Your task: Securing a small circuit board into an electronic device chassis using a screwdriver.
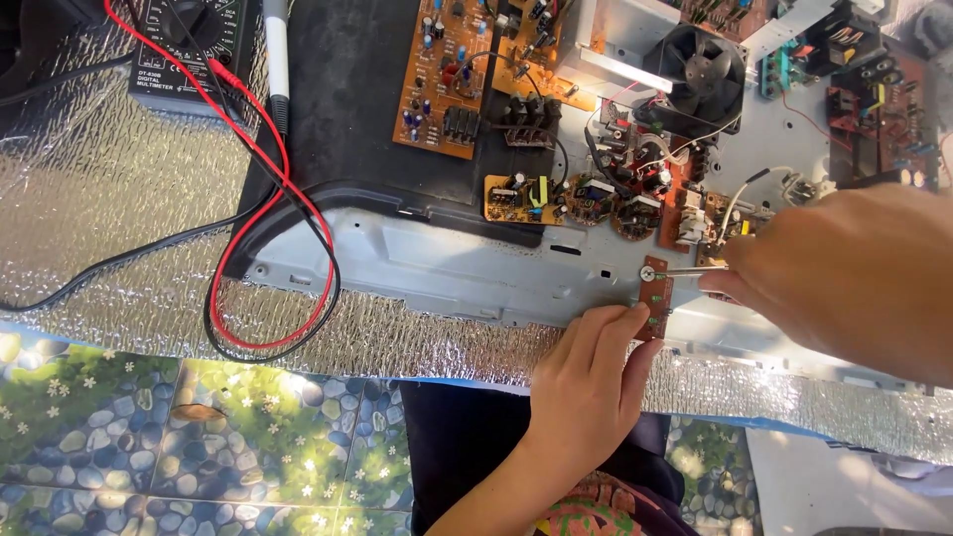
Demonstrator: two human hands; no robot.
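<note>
My left hand (586, 382) pinches a small brown circuit board (655, 298) against the front edge of a grey metal chassis (447, 263). My right hand (844, 278) grips a thin metal screwdriver (685, 270) whose tip meets a screw (647, 273) at the top of that small board. Behind it, several round and rectangular orange circuit boards (576, 197) sit inside the chassis.
A large orange board (447, 74) and a black fan (705, 69) lie further back. A black multimeter (189, 50) at top left trails red and black leads (288, 248) over silver foil sheeting (109, 218). A white pen (276, 60) lies beside it. Pebble-pattern floor (199, 437) shows below.
</note>
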